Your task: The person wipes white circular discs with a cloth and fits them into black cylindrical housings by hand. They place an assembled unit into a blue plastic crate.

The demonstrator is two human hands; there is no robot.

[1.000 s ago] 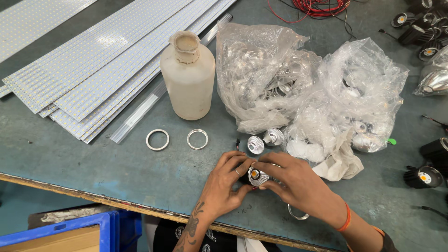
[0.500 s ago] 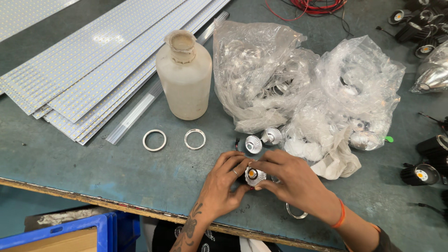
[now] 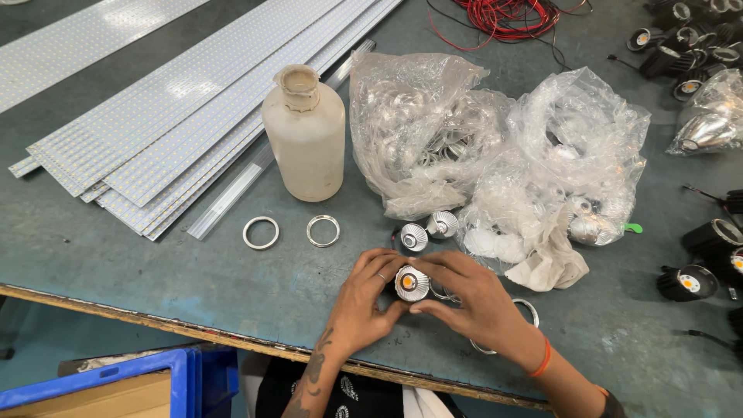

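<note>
The small silver lamp reflector (image 3: 412, 283) is pinched between the fingertips of the left hand (image 3: 364, 298) and right hand (image 3: 472, 298). It is best kept level and gripped evenly, low over the bench (image 3: 155, 271).

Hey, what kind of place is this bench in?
Probably a lighting assembly workshop: long light strip panels, clear bags of silver reflectors, black lamp housings, and both hands holding a small lamp part.

The lamp piece (image 3: 412, 283) between both hands looks like shiny ribbed metal. 2 loose rings (image 3: 261, 233) are polished metal. The bottle (image 3: 304, 139) is cloudy matt plastic with a crusted neck. The bags (image 3: 495, 147) are glossy, crinkled clear plastic. The bench (image 3: 116, 255) is scuffed, dull painted metal.
</note>
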